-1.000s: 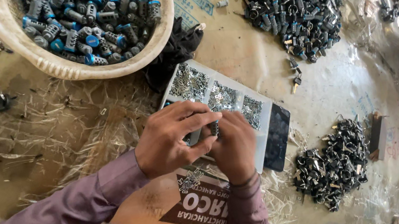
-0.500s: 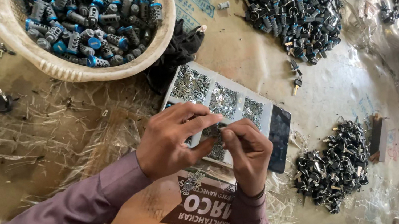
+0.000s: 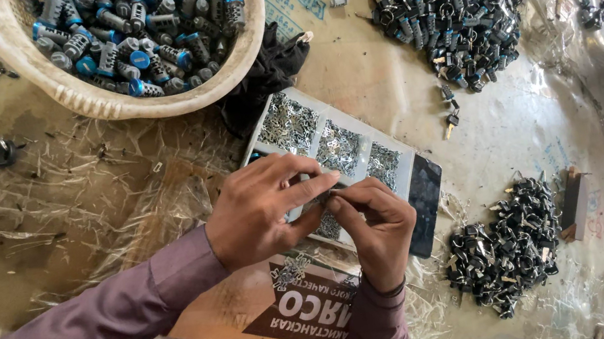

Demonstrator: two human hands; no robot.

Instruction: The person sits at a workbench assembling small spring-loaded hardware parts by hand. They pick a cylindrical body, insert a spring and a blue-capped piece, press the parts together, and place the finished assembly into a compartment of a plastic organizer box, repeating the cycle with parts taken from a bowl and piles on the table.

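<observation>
Two hands pinching a small metal part (image 3: pixel 321 200) together: left hand (image 3: pixel 264 208), right hand (image 3: pixel 377 226), above compartment tray (image 3: pixel 339 147), near basket (image 3: pixel 102 101).

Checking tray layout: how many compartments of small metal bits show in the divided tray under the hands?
3 fully visible in the divided tray: far-left, middle, right. A near-row part peeks out between left hand and right hand; others may be hidden.

The person wears a long-sleeved purple shirt. The sleeves, creased along the forearms, end in plain folded cuffs at both wrists. The left hand (image 3: pixel 264 208) and right hand (image 3: pixel 377 226) are bare, without gloves.
</observation>
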